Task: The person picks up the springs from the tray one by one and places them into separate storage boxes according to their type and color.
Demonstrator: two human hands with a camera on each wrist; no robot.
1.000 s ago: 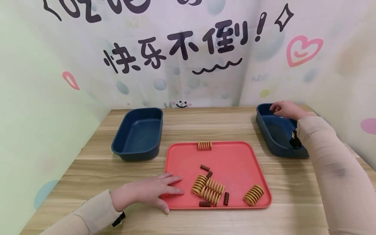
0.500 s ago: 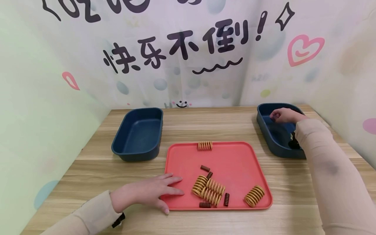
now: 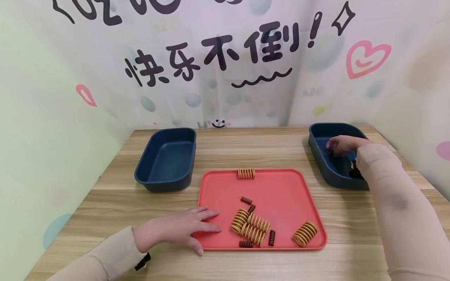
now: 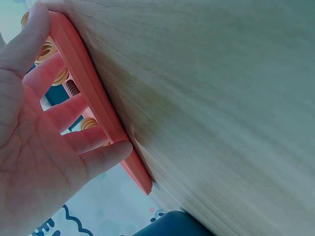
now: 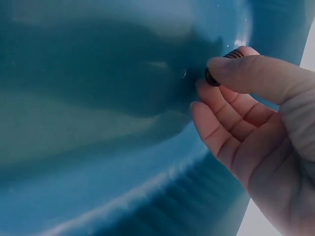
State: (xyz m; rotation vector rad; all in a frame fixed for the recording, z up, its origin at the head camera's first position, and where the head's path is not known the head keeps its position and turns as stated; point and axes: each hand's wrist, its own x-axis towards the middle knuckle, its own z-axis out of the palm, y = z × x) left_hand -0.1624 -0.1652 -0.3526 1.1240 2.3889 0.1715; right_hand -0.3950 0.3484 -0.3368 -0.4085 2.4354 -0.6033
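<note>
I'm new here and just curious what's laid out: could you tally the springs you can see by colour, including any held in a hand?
Yellow springs: 5
Dark springs: 5 (4 on the red tray, 1 in the right hand)
Total visible: 10

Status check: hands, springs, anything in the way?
Right hand pinching dark coil spring inside right blue bin. Left hand spread over left edge of red tray. Four loose dark springs, five yellow springs on tray. No obstruction seen.

Dark spring [image 5: 211, 77] between fingers [image 5: 210, 128]
</note>
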